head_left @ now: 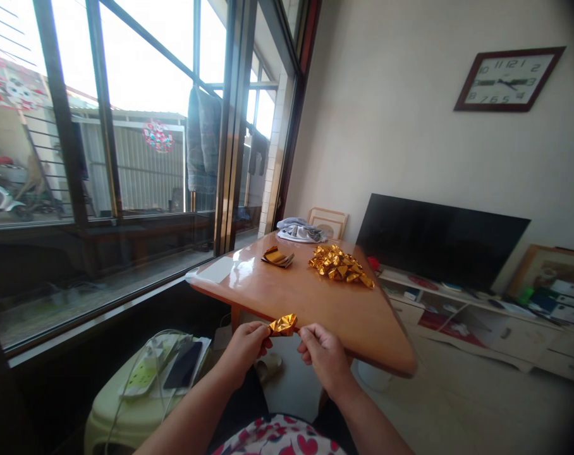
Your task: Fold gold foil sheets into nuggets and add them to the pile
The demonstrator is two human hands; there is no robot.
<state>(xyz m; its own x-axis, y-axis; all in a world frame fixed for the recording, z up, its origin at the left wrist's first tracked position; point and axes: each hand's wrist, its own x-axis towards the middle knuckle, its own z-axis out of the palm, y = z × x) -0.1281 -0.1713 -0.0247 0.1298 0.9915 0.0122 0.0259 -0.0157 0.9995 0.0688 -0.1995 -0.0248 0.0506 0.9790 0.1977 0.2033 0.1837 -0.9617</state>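
A crumpled, folded piece of gold foil paper (283, 325) is held just off the table's near edge. My left hand (249, 344) pinches its left end between thumb and fingers. At the other end, my right hand (322, 351) is closed, thumb against forefinger, at the foil's right tip. On the wooden table (268, 294) ahead lies a pile of similar folded gold foil pieces (339, 264). To the left of that pile sits a small stack of flat gold foil sheets (277, 256).
Folded clothes (300, 230) rest at the table's far end, and a white sheet (213, 270) at its left corner. A pale green stool (121, 411) holds a power strip (145, 373) and a phone (183, 364). Beyond stands a television (439, 240) on a cabinet. Windows line the left.
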